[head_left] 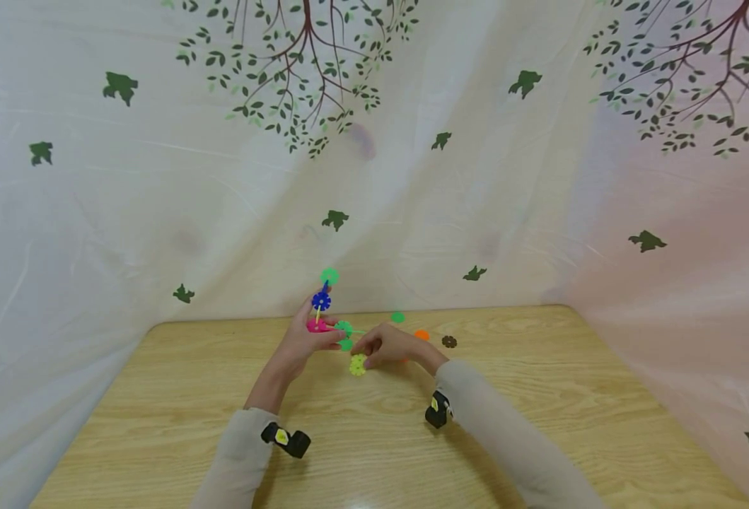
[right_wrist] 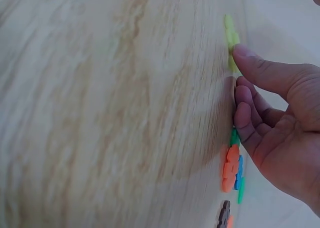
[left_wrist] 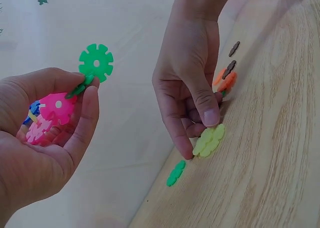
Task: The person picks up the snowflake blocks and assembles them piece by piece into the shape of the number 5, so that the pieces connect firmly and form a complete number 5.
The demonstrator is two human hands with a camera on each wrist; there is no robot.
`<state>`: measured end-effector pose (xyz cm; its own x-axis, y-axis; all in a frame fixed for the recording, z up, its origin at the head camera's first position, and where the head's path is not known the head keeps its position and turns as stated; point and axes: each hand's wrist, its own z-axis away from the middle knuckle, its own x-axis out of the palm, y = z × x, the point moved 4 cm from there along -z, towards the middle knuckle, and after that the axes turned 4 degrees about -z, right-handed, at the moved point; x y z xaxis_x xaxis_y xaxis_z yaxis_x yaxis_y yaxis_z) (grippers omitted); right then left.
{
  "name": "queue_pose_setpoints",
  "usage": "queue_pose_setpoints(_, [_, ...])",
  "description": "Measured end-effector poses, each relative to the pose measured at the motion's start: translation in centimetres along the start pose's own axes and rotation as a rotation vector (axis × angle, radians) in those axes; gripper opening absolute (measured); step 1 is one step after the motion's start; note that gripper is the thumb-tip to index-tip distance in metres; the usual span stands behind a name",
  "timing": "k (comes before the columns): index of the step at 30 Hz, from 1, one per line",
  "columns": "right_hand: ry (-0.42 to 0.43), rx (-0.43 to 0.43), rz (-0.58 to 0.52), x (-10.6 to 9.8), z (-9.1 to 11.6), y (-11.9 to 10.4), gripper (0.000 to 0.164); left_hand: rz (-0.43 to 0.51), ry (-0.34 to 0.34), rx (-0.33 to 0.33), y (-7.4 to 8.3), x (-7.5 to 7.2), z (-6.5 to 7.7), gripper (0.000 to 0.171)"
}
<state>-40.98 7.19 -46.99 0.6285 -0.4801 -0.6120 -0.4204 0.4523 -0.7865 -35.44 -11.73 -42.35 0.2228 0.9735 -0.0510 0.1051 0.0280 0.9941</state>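
My left hand [head_left: 294, 346] holds up a chain of notched, flower-shaped plastic discs. Its thumb and a finger pinch a green disc [left_wrist: 87, 83], which joins another green disc [left_wrist: 96, 63]. Partly behind the fingers are the pink discs [left_wrist: 58, 105] of the same chain. A blue disc [head_left: 321, 301] and a light green disc [head_left: 329, 276] rise above that hand. Low at the tabletop, my right hand [head_left: 387, 343] pinches yellow discs [left_wrist: 209, 140] that overlap each other, thumb and finger at their edges.
On the wooden table [head_left: 349, 452], a green disc [left_wrist: 175, 173] lies beyond the yellow ones. To the right are orange discs [right_wrist: 230, 168], a blue disc [right_wrist: 239, 172] and a brown disc [head_left: 449, 341]. A printed curtain [head_left: 399, 212] hangs at the table's back edge.
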Motion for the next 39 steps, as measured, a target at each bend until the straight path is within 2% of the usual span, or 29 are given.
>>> queue_pose_setpoints(11, [0.012,0.014,-0.044,-0.1,0.2,-0.1,0.031,0.0,-0.002,0.002,-0.1,0.0,-0.1,0.09])
queue_pose_setpoints(23, [0.086,0.028,-0.118,0.0,1.1,-0.1,0.026,0.005,0.008,0.009,-0.1,0.2,0.0,0.089])
queue_pose_setpoints(29, [0.165,0.028,-0.172,-0.8,1.8,0.1,0.022,0.004,0.005,0.021,-0.3,0.2,-0.1,0.092])
queue_pose_setpoints(34, [0.207,0.05,-0.265,-1.8,3.0,-1.1,0.023,0.005,0.022,0.016,-0.2,0.1,0.0,0.091])
queue_pose_setpoints(39, [0.231,0.046,-0.3,-2.8,3.7,-2.2,0.024,0.011,0.038,0.016,0.0,-0.1,0.1,0.09])
